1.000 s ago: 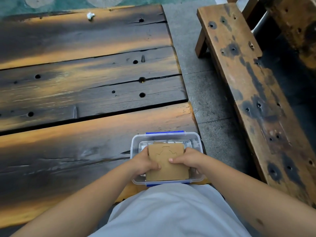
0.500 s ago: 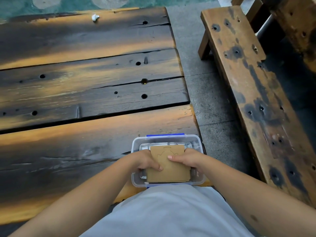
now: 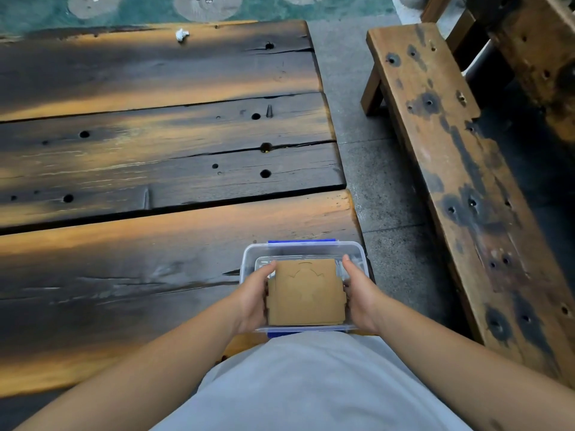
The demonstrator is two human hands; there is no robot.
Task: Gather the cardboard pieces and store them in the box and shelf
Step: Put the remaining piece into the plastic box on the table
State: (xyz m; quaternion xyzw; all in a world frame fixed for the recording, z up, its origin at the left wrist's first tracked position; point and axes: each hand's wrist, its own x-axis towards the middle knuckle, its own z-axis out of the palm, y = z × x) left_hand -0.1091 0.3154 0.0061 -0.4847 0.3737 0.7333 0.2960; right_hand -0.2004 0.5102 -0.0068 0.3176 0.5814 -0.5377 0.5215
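We see a clear box (image 3: 303, 248) with blue clips at the counter's (image 3: 155, 244) five o'clock edge. A stack of cardboard (image 3: 306, 292) lies inside. Our left hand (image 3: 253, 298) and right hand (image 3: 362, 295) flank it, fingers clamped on the stack's sides.

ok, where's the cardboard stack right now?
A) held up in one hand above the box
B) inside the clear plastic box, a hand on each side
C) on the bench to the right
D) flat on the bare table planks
B: the cardboard stack sits within the clear plastic box, with the left hand and right hand flanking its two side edges.
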